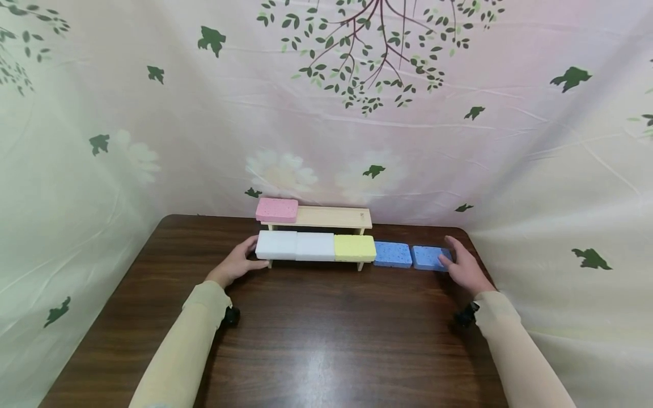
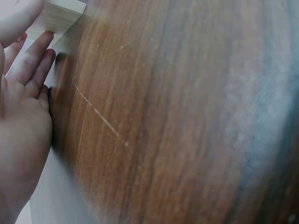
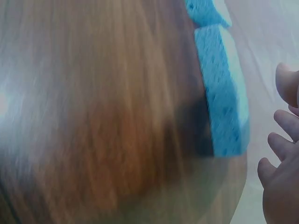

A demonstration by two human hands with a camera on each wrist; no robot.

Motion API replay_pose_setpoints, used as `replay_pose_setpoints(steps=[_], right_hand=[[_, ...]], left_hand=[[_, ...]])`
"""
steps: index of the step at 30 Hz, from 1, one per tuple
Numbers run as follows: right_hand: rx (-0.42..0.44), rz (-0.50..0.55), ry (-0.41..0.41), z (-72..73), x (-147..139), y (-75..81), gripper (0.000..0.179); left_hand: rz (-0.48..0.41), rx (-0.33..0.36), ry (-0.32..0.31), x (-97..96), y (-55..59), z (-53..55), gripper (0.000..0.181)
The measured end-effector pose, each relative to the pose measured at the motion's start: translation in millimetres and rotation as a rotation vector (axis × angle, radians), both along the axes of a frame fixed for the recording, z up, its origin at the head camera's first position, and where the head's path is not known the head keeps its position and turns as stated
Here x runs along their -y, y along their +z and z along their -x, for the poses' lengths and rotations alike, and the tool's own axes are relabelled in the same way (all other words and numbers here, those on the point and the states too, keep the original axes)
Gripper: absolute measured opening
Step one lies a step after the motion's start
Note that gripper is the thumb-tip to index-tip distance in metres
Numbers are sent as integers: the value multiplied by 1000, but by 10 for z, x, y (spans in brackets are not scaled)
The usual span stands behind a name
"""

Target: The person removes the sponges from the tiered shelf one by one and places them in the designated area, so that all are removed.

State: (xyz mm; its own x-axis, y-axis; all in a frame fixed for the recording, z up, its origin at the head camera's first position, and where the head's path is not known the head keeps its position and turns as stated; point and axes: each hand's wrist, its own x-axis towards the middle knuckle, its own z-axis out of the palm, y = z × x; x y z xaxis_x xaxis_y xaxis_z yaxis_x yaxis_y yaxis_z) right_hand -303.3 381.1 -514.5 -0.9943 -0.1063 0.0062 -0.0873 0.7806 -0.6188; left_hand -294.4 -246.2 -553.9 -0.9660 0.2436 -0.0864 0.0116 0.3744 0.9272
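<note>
My left hand (image 1: 236, 264) is at the left end of a low wooden rack, beside a white sponge (image 1: 276, 245). In the left wrist view its fingers (image 2: 30, 70) lie fairly straight, fingertips right at the rack's pale wood (image 2: 58, 16). A second white sponge (image 1: 315, 246) and a yellow sponge (image 1: 354, 248) continue the row on the rack. Right of them, two blue sponges lie on the table, one nearer the rack (image 1: 392, 254) and one farther right (image 1: 428, 258). Over that outer one's right end my right hand (image 1: 465, 269) spreads its fingers, gripping nothing.
Behind the front row stands a higher wooden tier (image 1: 334, 216) with a pink sponge (image 1: 277, 210) on its left end. The dark wooden table (image 1: 326, 328) ends at a printed cloth (image 1: 326, 130) that hangs behind and on both sides.
</note>
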Motion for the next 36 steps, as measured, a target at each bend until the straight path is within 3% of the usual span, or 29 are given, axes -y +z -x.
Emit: replay_pose_setpoints(steps=[15, 24, 31, 36], right_hand=[[3, 82, 47, 61, 420, 179, 89], [-25, 112, 97, 72, 695, 224, 86], [-108, 69, 151, 125, 876, 275, 83], [-115, 63, 181, 171, 984, 300, 85]], left_hand=[[1, 3, 1, -6, 5, -3, 93], [-3, 0, 1, -6, -13, 0, 94], [-12, 4, 2, 11, -20, 11, 94], [-31, 13, 3, 9, -17, 6, 95]])
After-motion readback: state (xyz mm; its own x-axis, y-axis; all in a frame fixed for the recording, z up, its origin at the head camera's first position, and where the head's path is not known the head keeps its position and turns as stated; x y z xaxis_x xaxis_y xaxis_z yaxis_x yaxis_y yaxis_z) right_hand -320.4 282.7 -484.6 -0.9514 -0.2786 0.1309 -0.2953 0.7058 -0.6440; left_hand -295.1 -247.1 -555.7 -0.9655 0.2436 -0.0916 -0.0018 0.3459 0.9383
